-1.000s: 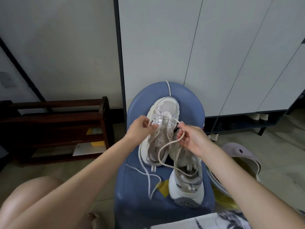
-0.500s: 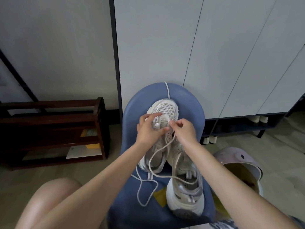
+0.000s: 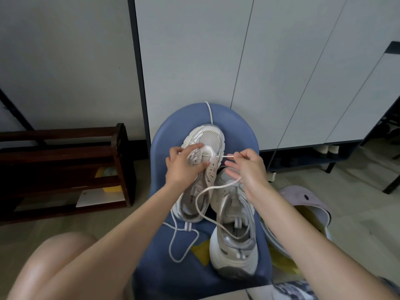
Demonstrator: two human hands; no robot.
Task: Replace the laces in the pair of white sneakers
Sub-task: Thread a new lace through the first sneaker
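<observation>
Head view, starting at the right hand (image 3: 246, 167): its thumb and forefinger are pinched together on the tip of the lace (image 3: 225, 156), which runs taut from that pinch to an eyelet near the toe of the far sneaker (image 3: 203, 161), while the other fingers (image 3: 232, 169) are spread loose below the pinch. The step in hand looks like drawing the lace through a low eyelet, and it should go best with a straight, level pull away from the eyelet, so the cord slides rather than rucks the eyelet flap. The slack loops from under this hand across the near sneaker (image 3: 234, 230) and back toward the far one; it wants watching so it does not catch on the near shoe's tongue or knot on itself. Across from the pinch, the left hand (image 3: 184, 165) braces the far sneaker, forefinger laid along the mesh toe, thumb and remaining fingers curled round the eyelet flap; a firm hold there keeps the shoe from sliding toward the pull. Another stretch of cord lies in a loop on the seat below the left wrist. Both shoes rest on the blue chair (image 3: 244, 131), toes pointing away from the person. Both forearms reach forward and converge on the shoe, wrists roughly level, right palm turned inward.
</observation>
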